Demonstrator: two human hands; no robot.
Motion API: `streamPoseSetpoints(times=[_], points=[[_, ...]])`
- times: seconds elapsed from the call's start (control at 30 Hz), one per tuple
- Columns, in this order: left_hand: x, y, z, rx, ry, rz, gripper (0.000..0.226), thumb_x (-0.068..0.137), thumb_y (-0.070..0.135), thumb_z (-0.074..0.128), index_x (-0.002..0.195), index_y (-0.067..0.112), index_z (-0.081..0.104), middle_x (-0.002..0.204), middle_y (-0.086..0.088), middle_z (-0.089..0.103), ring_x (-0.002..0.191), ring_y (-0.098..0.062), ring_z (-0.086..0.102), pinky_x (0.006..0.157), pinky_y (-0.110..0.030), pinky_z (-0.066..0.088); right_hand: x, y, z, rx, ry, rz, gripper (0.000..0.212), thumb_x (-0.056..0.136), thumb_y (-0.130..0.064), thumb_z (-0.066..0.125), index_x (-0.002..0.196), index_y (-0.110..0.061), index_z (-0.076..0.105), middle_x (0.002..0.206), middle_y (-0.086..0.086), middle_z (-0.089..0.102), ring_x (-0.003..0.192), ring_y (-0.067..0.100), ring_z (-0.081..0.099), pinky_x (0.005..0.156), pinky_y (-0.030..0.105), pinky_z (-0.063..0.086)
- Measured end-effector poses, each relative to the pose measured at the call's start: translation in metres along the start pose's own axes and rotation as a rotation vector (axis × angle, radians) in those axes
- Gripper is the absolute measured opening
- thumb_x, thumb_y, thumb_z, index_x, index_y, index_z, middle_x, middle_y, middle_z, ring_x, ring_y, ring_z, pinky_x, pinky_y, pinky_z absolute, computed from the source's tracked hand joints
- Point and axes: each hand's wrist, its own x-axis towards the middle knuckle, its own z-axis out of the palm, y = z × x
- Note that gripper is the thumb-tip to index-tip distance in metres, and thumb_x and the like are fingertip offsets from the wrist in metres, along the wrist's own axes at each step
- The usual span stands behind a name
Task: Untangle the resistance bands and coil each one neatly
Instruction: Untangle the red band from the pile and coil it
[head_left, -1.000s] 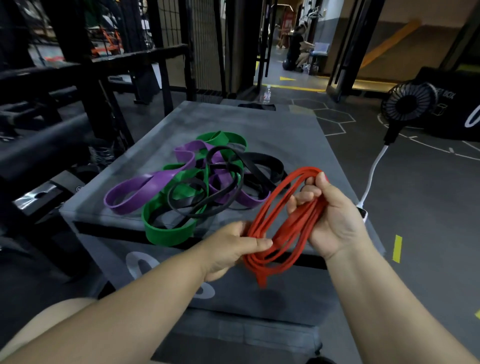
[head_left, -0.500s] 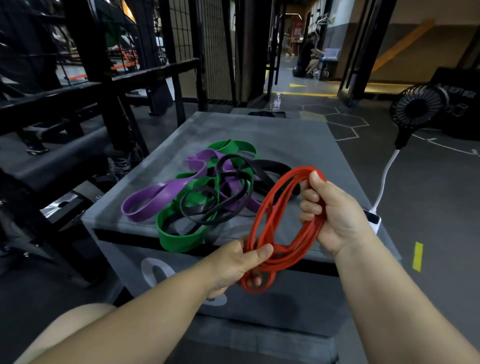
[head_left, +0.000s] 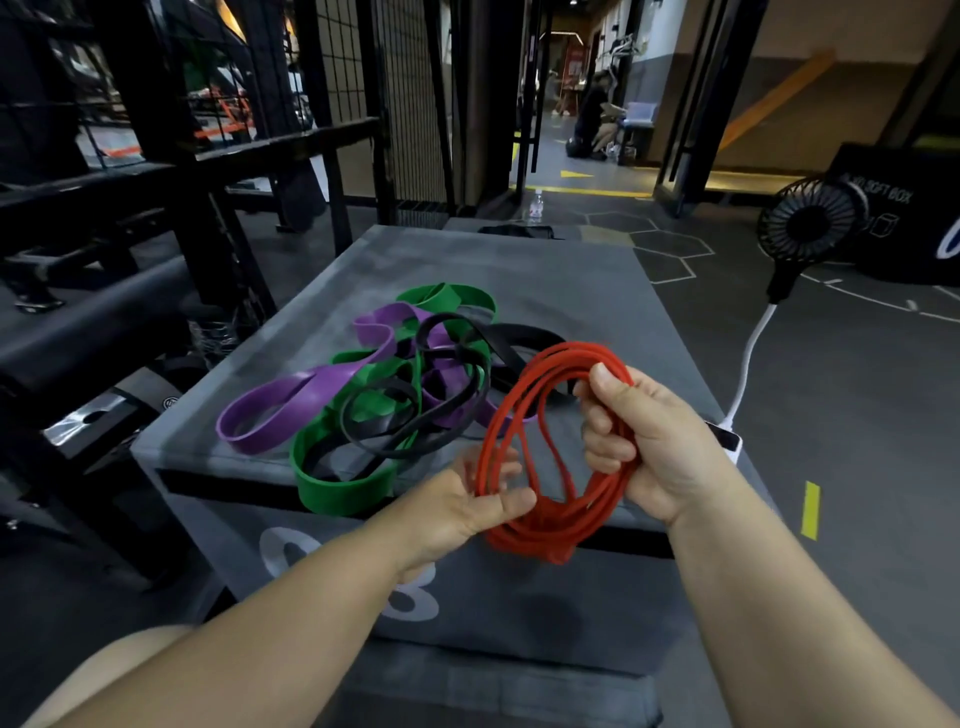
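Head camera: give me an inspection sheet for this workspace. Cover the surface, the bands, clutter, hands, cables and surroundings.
Surface: grey padded box, top scuffed pale.
Job's things: red band, looped into a coil, held off the box in both hands; purple band, green band and black bands lie tangled together on the box.
Clutter: water bottle on the floor beyond the box.
Hands: left hand pinches the coil's lower left; right hand grips its right side.
Cables: white cable runs from the black fan down to a white block by the box's right edge.
Surroundings: black fan at right, black rack at left, a person sitting in the far doorway.
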Motion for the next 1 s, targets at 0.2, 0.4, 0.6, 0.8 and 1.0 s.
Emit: streamPoseSetpoints(times=[0.2,0.4,0.6,0.8,1.0], points=[[-0.004,0.023,-0.011,-0.106,0.039,0.173,0.054,0.07,0.021,0.071,0.12,0.021,0.052,0.119,-0.002,0.061,0.108,-0.006,0.061,0.084,-0.017,0.05,0.005,0.007,0.006,0.055,-0.177,0.086,0.052,0.05,-0.046,0.092,0.075,-0.009,0.064,0.055,-0.001,0.047,0.035,0.003,0.032,0.036,0.014,0.029],[-0.013,0.03,-0.016,-0.035,0.002,0.127,0.04,0.088,0.007,0.065,0.125,0.013,0.051,0.101,-0.013,0.07,0.095,-0.023,0.068,0.084,-0.033,0.055,0.011,0.015,0.015,0.044,-0.259,0.155,0.041,0.062,-0.038,0.088,0.08,-0.008,0.066,0.058,-0.001,0.049,0.038,0.003,0.034,0.037,0.016,0.032],[-0.032,0.041,-0.03,-0.17,0.167,0.169,0.025,0.09,0.023,0.061,0.11,0.009,0.056,0.075,0.002,0.063,0.074,-0.012,0.059,0.069,-0.023,0.05,0.015,0.02,0.027,-0.008,-0.249,0.225,0.029,0.067,-0.039,0.081,0.073,-0.013,0.069,0.057,-0.002,0.044,0.04,0.006,0.034,0.037,0.017,0.031],[-0.046,0.044,-0.048,-0.354,0.181,0.044,0.041,0.102,0.036,0.031,0.107,0.007,0.06,0.073,-0.005,0.06,0.064,-0.013,0.056,0.063,-0.025,0.049,0.02,0.026,0.041,0.049,-0.347,0.266,0.05,0.05,-0.043,0.094,0.078,-0.01,0.069,0.055,-0.004,0.041,0.037,0.003,0.032,0.035,0.014,0.029],[-0.052,0.052,-0.05,-0.412,0.166,0.072,0.036,0.096,0.037,0.042,0.102,0.009,0.063,0.068,-0.001,0.061,0.061,-0.011,0.056,0.056,-0.021,0.049,0.01,0.019,0.057,-0.053,-0.379,0.291,0.025,0.08,-0.031,0.075,0.08,-0.007,0.066,0.054,-0.003,0.04,0.036,0.004,0.03,0.035,0.014,0.028]])
